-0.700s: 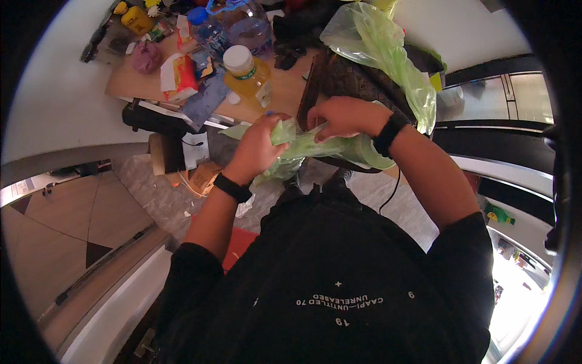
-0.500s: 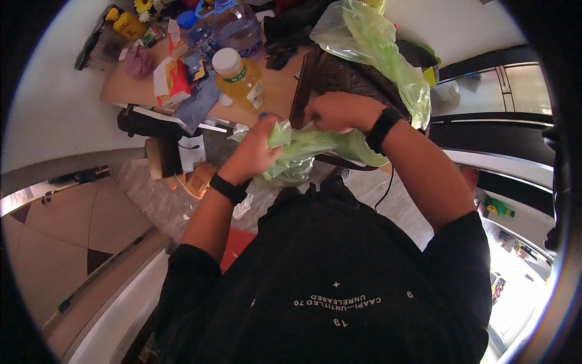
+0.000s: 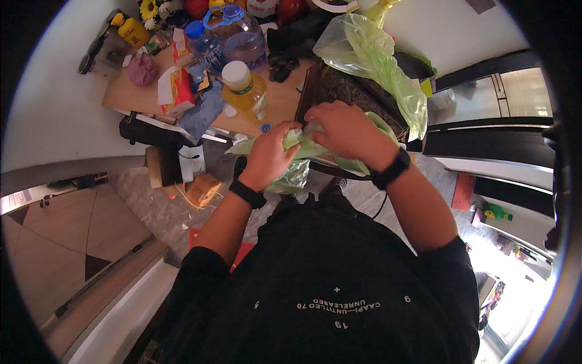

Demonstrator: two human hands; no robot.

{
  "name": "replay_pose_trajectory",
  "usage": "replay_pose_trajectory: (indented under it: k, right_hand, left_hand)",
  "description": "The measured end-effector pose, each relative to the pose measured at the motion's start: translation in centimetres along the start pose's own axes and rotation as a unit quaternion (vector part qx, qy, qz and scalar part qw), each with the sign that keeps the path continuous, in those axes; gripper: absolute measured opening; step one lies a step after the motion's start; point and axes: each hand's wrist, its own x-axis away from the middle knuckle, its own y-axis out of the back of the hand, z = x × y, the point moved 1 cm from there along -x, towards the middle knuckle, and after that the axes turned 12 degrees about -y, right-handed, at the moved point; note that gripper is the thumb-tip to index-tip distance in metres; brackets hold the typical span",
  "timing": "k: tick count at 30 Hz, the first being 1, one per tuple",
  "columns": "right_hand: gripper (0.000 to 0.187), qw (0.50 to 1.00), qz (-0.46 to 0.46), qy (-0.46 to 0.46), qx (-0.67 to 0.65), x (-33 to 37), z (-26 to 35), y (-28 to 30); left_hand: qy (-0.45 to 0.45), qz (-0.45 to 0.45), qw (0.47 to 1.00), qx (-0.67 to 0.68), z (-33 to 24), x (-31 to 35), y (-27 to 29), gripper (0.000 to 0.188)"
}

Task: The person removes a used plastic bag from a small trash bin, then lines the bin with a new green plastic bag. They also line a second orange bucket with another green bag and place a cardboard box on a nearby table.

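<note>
A crumpled light green plastic bag [image 3: 295, 177] hangs between my hands over the near edge of the table. My left hand [image 3: 271, 155] is closed on its gathered part, thumb pointing inward. Close beside it on the right, my right hand [image 3: 350, 134] bends its fingers over the same bag, and a loose fold trails out past that wrist. A second green plastic bag [image 3: 388, 64] lies farther back, draped over a dark patterned case [image 3: 348, 97]. Just beyond my left hand stands a bottle of yellow liquid [image 3: 247, 97] with a white cap.
On the wooden table [image 3: 130, 97] are a large clear water bottle [image 3: 239, 39], a smaller blue-capped bottle [image 3: 206, 47], a red and white tissue pack [image 3: 176, 91] and a grey-blue cloth [image 3: 203, 109]. A black bag [image 3: 154, 130] hangs below the edge. A cardboard box [image 3: 203, 189] sits on the floor.
My right hand has turned palm down and spread over the bag, closer to my left hand. The view has shifted slightly, and the bag's hanging part is more bunched.
</note>
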Motion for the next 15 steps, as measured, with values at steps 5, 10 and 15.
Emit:
replay_pose_trajectory:
  k: [5,10,15]
  right_hand:
    - [0.029,0.953,-0.230,0.059,-0.190,4.2,2.9,-0.7]
    - [0.024,0.951,-0.056,0.104,-0.287,7.4,3.5,-6.6]
    - [0.029,0.918,-0.013,-0.158,-0.363,11.7,-1.9,-11.4]
  left_hand:
    - [-0.010,0.018,0.999,-0.029,0.6,0.1,0.8,0.038]
    - [-0.019,0.013,0.999,-0.023,1.2,0.4,2.0,0.036]
    - [-0.001,0.041,0.999,-0.012,1.4,1.3,1.8,0.037]
